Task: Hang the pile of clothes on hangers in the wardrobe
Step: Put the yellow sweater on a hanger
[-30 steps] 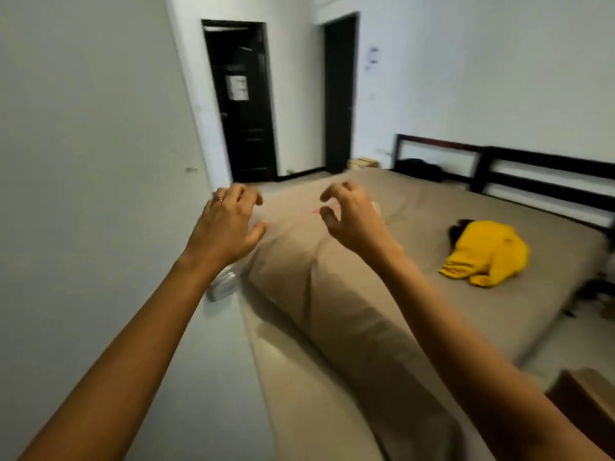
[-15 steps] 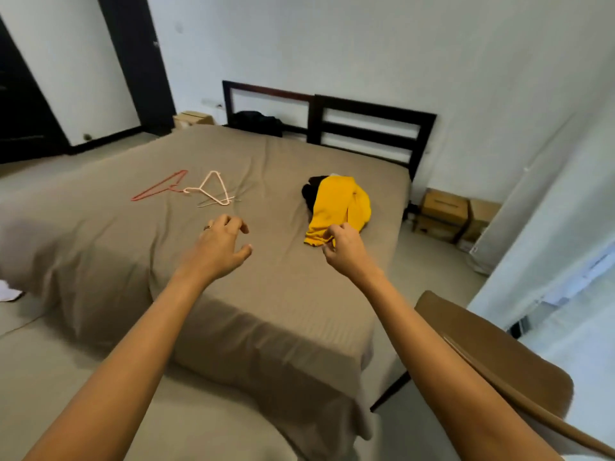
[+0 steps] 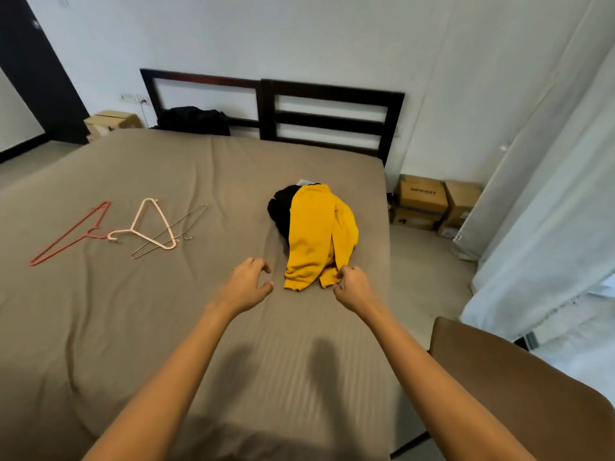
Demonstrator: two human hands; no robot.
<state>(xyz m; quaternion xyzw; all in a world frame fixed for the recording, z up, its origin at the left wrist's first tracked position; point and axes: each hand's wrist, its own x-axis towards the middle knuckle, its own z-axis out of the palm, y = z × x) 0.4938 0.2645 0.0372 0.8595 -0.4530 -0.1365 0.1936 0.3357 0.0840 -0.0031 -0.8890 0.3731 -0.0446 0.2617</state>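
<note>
Stretched out over the bed [image 3: 166,327] toward the yellow top [image 3: 312,234] heaped on black clothes [image 3: 281,207], lengthwise away toward the headboard [image 3: 332,94], near hem closest: right grip [image 3: 349,286] curled against that hem, pinch or mere touch impossible to tell, left grip [image 3: 248,282] loosely parted, empty, just beside.

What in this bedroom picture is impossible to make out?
Head view:
Wardrobe: nowhere in frame.
Black garment: mostly under the yellow garment; type unclear.
White scrap behind them: too small to identify.
Right hand: curled over, hiding whether it grips the yellow hem.
</note>
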